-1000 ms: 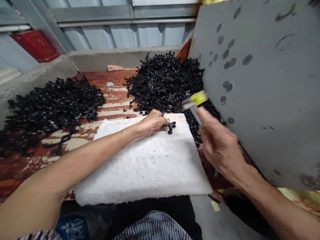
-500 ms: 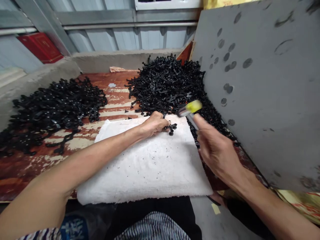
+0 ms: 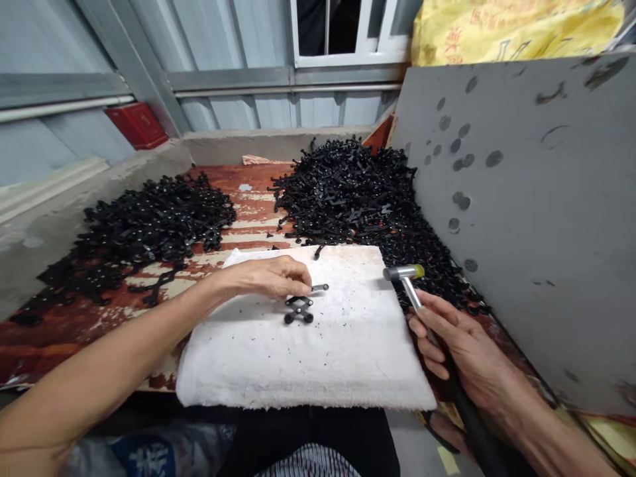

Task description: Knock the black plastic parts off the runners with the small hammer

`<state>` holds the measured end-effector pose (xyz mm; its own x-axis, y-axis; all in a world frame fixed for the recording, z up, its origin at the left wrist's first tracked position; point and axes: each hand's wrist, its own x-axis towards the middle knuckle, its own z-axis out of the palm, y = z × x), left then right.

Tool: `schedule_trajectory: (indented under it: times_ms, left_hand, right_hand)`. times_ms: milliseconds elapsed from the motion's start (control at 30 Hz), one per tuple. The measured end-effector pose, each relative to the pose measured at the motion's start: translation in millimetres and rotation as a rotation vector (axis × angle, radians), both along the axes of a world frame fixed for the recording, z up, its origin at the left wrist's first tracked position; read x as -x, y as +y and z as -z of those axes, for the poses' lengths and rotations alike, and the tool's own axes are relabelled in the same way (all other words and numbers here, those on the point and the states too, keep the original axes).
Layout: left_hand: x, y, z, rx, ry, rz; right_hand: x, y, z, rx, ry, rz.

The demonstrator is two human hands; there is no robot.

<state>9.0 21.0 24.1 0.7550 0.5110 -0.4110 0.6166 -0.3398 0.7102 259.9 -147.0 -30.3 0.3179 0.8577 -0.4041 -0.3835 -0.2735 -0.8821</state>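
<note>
My left hand (image 3: 271,277) rests on a white pad (image 3: 342,351), its fingers curled down onto a small black plastic part (image 3: 299,309) that lies on the pad. My right hand (image 3: 460,344) is closed round the dark handle of a small hammer (image 3: 403,272) with a silver and yellow head. The hammer head hovers at the pad's right edge, a hand's width to the right of the part.
Two heaps of black plastic parts lie on the worn red board: one at the left (image 3: 144,228), one at the back right (image 3: 358,195). A grey panel (image 3: 527,218) stands along the right. A concrete ledge (image 3: 268,139) and a metal wall close the back.
My left hand has drawn the black part nearer along the pad. The hammer has come down from a raised swing to the pad's right edge. My view has tilted upward.
</note>
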Motion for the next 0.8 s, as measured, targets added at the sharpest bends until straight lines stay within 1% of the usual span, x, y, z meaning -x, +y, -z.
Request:
schedule_trajectory:
  times_ms: [100, 167, 267, 333, 367, 400, 500, 533, 600, 700, 800]
  left_hand:
    - [-5, 8, 0.5, -0.358, -0.010, -0.006]
    - [-15, 17, 5.4, -0.502, 0.026, -0.030]
    - [-38, 23, 13.4, -0.734, 0.158, -0.070]
    - [-58, 17, 16.2, -0.905, 0.202, -0.073]
    - [-69, 11, 17.0, -0.956, 0.196, -0.049]
    - [-81, 5, 17.6, -0.972, 0.167, 0.012]
    - [-121, -15, 22.1, -0.926, 0.032, 0.261]
    - [-134, -19, 25.1, -0.916, 0.003, 0.323]
    - [-158, -25, 33.4, -0.909, -0.027, 0.405]
    - [-188, -24, 46.9, -0.874, -0.008, 0.443]
    - [-213, -19, 55.3, -0.811, 0.047, 0.388]
  right_hand:
    - [-5, 1, 7.4, -0.005, 0.147, 0.123]
    - [-11, 2, 10.2, -0.036, 0.254, 0.165]
    - [-18, 3, 12.7, -0.100, 0.345, 0.194]
    - [-21, 2, 14.9, -0.136, 0.359, 0.208]
    - [-22, 1, 16.4, -0.157, 0.370, 0.216]
    - [-23, 0, 18.0, -0.177, 0.384, 0.222]
    - [-26, -3, 22.9, -0.230, 0.428, 0.233]
    - [-27, -4, 24.3, -0.244, 0.441, 0.234]
    - [-28, -6, 26.1, -0.266, 0.459, 0.232]
    - [-29, -8, 27.3, -0.301, 0.474, 0.236]
    - [-28, -8, 27.8, -0.331, 0.483, 0.248]
